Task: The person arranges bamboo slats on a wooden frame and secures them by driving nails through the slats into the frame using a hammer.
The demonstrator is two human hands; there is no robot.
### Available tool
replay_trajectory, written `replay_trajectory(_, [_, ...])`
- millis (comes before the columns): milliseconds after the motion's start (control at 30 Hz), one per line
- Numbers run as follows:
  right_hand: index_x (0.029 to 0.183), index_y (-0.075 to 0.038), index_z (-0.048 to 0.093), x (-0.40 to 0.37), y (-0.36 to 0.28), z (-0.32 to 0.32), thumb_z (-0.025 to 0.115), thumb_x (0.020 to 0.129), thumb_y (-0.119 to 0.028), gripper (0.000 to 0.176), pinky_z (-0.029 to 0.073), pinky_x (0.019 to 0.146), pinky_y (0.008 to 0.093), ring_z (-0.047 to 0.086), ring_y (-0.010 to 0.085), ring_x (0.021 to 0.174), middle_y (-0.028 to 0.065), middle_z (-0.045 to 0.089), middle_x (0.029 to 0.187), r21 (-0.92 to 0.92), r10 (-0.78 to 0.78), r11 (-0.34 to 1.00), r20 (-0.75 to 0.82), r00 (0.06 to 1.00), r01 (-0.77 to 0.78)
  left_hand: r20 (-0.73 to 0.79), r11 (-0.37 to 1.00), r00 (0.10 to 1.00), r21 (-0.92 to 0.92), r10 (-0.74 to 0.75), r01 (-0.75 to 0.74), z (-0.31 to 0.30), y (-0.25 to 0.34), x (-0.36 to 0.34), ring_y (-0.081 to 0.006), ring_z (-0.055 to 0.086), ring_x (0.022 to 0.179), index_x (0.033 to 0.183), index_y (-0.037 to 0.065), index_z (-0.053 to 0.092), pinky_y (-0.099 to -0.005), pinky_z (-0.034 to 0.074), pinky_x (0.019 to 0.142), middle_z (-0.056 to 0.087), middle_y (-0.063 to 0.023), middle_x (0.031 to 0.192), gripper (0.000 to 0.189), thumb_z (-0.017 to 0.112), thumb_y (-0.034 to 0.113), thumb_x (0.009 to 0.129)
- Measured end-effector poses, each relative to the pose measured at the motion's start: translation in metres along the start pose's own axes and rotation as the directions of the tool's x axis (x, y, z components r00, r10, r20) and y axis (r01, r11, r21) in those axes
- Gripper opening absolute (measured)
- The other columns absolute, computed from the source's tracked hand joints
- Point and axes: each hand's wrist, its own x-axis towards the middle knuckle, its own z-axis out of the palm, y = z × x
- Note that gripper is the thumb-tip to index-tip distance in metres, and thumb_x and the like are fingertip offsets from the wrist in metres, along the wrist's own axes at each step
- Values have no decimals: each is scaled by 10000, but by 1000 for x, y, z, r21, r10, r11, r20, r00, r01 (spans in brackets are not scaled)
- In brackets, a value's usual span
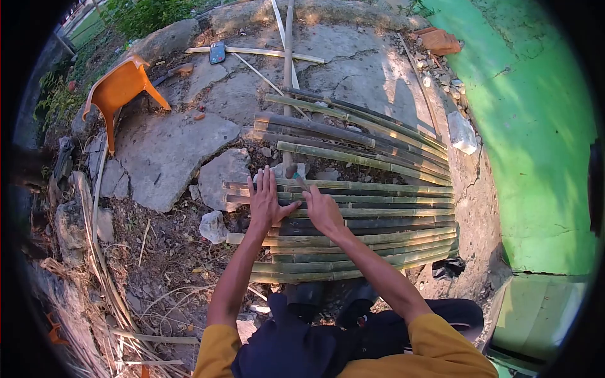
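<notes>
Though stiff and light, the slats look splintery; left hand presses flat, open, right hand curls, grip unclear; I'd lift by ends

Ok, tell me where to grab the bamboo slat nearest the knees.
Probably its left end, approached from the left: the nearest slat lies flat, packed against its neighbour, and only that end juts free over the dirt. Its thin, wide shape suits a top-and-bottom pinch.
</notes>
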Motion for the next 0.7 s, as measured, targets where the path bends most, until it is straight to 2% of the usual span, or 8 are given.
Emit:
replay_trajectory(133, [1095, -26, 507, -11, 2, 10, 485, 1081, -298, 274, 472, 658, 682, 639, 571, 731, 332, 646, 726, 42, 53, 998, -156, 986, -47, -81, 997, 996, -54, 48, -53, 1, 2, 4, -376, 177, 1586, 1591, -87, 251, -577, 66, 1281, 233, -244, 1687, 1327, 692, 811, 718])
replay_trajectory(200, [1081, -17, 500, -7, 9, 11, 492, 1083, -279, 262, 475, 599, 647, 638, 546, 687, 313, 627, 677, -19, 23, 1000, -38, 999, -24, -6, 1000, 1000, 7, -8, 8, -3, 3, 3, -375, 173, 1587, 1595, -83, 243, -569, 65, 1283, 221, -243, 1691, 1342, 712, 803, 703])
replay_trajectory(267, [1072, -15, 493, -13, 0, 9, 500, 1081, -270, 255, 468, 567, 638, 638, 537, 668, 298, 624, 660, -33, 6, 999, -94, 996, -9, 33, 1000, 999, -2, -18, 18, -1, 3, -1, -372, 170, 1588, 1602, -79, 226, -566, 61, 1283, 205, -237, 1697, 1355, 719, 802, 700])
replay_trajectory(333, [1077, -17, 496, -18, -13, 1, 492, 1082, -295, 278, 466, 583, 653, 634, 560, 683, 297, 642, 688, 131, -69, 986, -259, 963, 105, 4, 1000, 1000, -15, 14, -14, -4, 1, 2, -373, 166, 1589, 1610, -77, 203, -570, 66, 1281, 192, -235, 1702, 1389, 716, 825, 686])
replay_trajectory(400, [1085, -22, 504, -28, 4, 17, 489, 1083, -320, 299, 467, 597, 659, 638, 557, 696, 295, 643, 691, 120, -47, 990, -215, 975, 74, 5, 1000, 1000, 1, 9, -9, -6, 0, 0, -372, 163, 1590, 1613, -73, 195, -568, 68, 1280, 193, -235, 1702, 1418, 707, 853, 669])
replay_trajectory(500, [1076, -31, 501, -25, 8, 11, 527, 1073, -295, 265, 476, 536, 615, 650, 509, 651, 277, 640, 667, -96, -24, 995, -33, 999, 21, 41, 1000, 999, 7, 16, -16, -8, 0, 3, -361, 154, 1596, 1606, -72, 218, -579, 104, 1272, 181, -230, 1707, 1397, 700, 850, 674])
replay_trajectory(600, [1099, -23, 499, -27, -3, 3, 520, 1068, -295, 275, 521, 594, 628, 682, 519, 717, 288, 686, 745, 40, -50, 998, -87, 995, 54, 33, 1000, 999, -20, 24, -24, -6, 0, 2, -368, 152, 1596, 1607, -73, 214, -580, 104, 1272, 189, -232, 1705, 1408, 698, 858, 667])
replay_trajectory(700, [1089, -31, 501, -34, 11, 27, 523, 1070, -303, 273, 512, 574, 623, 673, 522, 692, 285, 662, 696, -32, -21, 999, -104, 994, 18, 47, 1000, 999, -1, 24, -24, -9, -1, -5, -369, 152, 1595, 1609, -74, 206, -575, 104, 1274, 194, -230, 1704, 1415, 704, 855, 665])
